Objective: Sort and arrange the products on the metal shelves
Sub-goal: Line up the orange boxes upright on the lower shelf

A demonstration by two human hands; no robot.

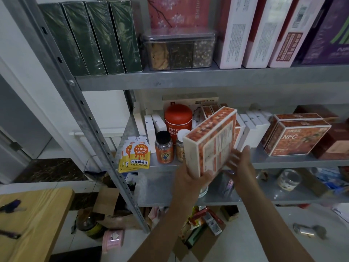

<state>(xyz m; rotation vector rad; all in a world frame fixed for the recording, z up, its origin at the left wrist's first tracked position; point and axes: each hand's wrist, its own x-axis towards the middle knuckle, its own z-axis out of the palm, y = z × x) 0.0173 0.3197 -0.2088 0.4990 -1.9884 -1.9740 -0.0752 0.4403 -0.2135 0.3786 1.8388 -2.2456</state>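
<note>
Box: I am holding the orange box [211, 140] tilted in the air, just in front of the middle shelf [283, 162]. It is not yet set down.
Left hand: My left hand [195, 178] is gripping the box's lower corner, with the fingers curling round it.
Right hand: My right hand [239, 161] is lying flat against the box's printed face, fingers straight, steadying it and clasping nothing.
Neighbours: A red can [178, 118] and two bottles [164, 147] are standing just left of the box. White boxes [253, 127] and NFC boxes [296, 137] are sitting to its right.
Done: The top shelf [188, 80] is looking finished, with green boxes [90, 38] and tall cartons standing in rows.
Remaining: I am judging the task as partway through. The middle shelf is waiting for this box, pouches [136, 154] are hanging over its left edge, and the lower shelf [160, 190] and floor clutter [204, 224] are lying unsorted.
</note>
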